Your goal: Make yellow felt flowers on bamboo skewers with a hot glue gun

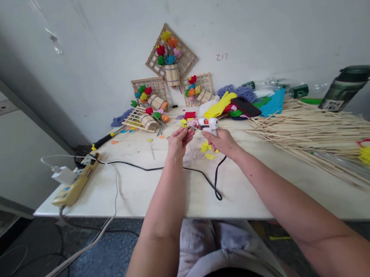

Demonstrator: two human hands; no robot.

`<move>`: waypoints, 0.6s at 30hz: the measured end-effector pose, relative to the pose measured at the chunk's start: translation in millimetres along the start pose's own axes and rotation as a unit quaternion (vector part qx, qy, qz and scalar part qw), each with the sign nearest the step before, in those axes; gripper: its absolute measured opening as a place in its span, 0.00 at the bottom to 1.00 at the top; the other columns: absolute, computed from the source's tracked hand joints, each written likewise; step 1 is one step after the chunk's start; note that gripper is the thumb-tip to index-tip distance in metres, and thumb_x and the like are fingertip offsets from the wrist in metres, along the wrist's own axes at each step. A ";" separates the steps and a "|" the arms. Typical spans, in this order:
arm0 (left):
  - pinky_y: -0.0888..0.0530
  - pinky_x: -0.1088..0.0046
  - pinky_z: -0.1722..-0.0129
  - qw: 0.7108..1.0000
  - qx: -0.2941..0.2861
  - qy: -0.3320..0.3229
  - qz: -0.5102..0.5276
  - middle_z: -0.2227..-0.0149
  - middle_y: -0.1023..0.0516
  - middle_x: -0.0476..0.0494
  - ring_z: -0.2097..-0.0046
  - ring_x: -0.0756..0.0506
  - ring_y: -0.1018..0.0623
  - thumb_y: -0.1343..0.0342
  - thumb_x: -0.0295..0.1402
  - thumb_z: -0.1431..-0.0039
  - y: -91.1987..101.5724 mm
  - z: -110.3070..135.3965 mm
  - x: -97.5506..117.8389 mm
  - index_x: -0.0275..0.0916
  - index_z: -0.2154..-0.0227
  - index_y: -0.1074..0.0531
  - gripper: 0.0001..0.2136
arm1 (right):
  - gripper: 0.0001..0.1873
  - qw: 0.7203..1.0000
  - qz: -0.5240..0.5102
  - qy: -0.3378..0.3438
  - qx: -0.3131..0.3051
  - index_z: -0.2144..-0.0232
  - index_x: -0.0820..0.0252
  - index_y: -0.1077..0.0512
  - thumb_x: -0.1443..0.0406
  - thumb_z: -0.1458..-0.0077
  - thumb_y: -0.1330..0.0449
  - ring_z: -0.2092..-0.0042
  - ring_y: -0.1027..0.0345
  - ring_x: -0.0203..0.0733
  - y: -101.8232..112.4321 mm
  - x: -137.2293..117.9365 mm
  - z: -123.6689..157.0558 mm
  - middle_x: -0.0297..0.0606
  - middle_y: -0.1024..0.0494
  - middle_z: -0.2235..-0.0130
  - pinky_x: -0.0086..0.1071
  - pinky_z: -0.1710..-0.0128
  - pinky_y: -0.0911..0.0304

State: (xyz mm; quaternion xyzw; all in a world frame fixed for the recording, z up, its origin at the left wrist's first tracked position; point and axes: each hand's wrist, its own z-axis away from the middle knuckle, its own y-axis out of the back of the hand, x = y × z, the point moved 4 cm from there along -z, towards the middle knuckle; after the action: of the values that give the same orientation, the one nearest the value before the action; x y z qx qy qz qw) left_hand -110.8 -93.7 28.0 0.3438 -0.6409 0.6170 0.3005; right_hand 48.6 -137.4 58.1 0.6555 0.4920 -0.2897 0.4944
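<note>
My right hand (222,143) is closed around a white glue gun (208,124) with a patterned barrel, its nozzle pointing left. A black cord (190,170) runs from it across the white table (137,190). My left hand (179,140) pinches a small yellow piece (183,123) on a thin stick, held right at the gun's tip. Loose yellow felt petals (207,149) lie on the table just under my hands.
A pile of bamboo sticks (313,132) covers the right side. A yellow power strip (74,184) sits at the left edge. Stick-frame flower crafts (169,56) lean on the wall, with coloured felt sheets (243,106) and a dark bottle (345,87) behind.
</note>
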 end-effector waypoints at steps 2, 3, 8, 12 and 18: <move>0.27 0.79 0.68 1.000 -0.001 0.002 0.003 0.74 0.22 0.46 0.72 0.52 0.22 0.38 0.27 0.53 -0.1 0.0 -0.1 0.33 0.70 0.28 0.07 | 0.23 1.000 0.000 0.004 0.002 0.78 0.59 0.34 0.44 0.52 0.44 0.84 0.39 0.35 -0.1 1.0 -0.6 0.32 0.33 0.83 0.29 0.83 0.41; 0.27 0.80 0.68 1.000 -0.001 0.003 0.006 0.75 0.22 0.46 0.72 0.52 0.22 0.38 0.27 0.53 -0.2 0.0 -0.2 0.33 0.71 0.28 0.06 | 0.23 1.000 0.000 0.006 0.002 0.78 0.59 0.34 0.45 0.52 0.44 0.84 0.39 0.35 -0.1 1.2 -0.8 0.32 0.32 0.82 0.29 0.83 0.41; 0.26 0.78 0.68 1.000 0.003 0.006 0.020 0.74 0.22 0.44 0.72 0.51 0.21 0.38 0.25 0.52 0.1 0.0 0.3 0.32 0.71 0.29 0.05 | 0.25 1.000 -0.007 0.008 0.011 0.77 0.60 0.33 0.43 0.53 0.44 0.83 0.38 0.34 0.6 1.4 -1.2 0.32 0.32 0.82 0.29 0.82 0.40; 0.26 0.78 0.66 0.999 0.015 0.003 0.034 0.73 0.22 0.44 0.71 0.51 0.21 0.41 0.24 0.50 1.8 0.2 3.1 0.32 0.71 0.29 0.03 | 0.28 0.998 -0.033 0.008 0.045 0.71 0.61 0.32 0.41 0.54 0.46 0.83 0.38 0.35 1.9 7.6 -3.7 0.32 0.32 0.82 0.29 0.82 0.40; 0.27 0.81 0.70 0.996 0.031 -0.028 0.079 0.74 0.22 0.45 0.73 0.52 0.22 0.45 0.21 0.47 7.3 -2.2 13.6 0.33 0.71 0.28 0.03 | 0.28 0.989 0.119 -0.006 0.091 0.66 0.61 0.30 0.43 0.49 0.50 0.75 0.31 0.42 3.3 18.6 -8.7 0.38 0.27 0.77 0.31 0.75 0.38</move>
State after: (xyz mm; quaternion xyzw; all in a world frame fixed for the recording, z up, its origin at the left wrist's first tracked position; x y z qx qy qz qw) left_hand -124.8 -92.4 34.9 0.3188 -0.6545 0.6486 0.2221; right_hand 57.2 -122.7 46.2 0.7498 0.3794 -0.2761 0.4665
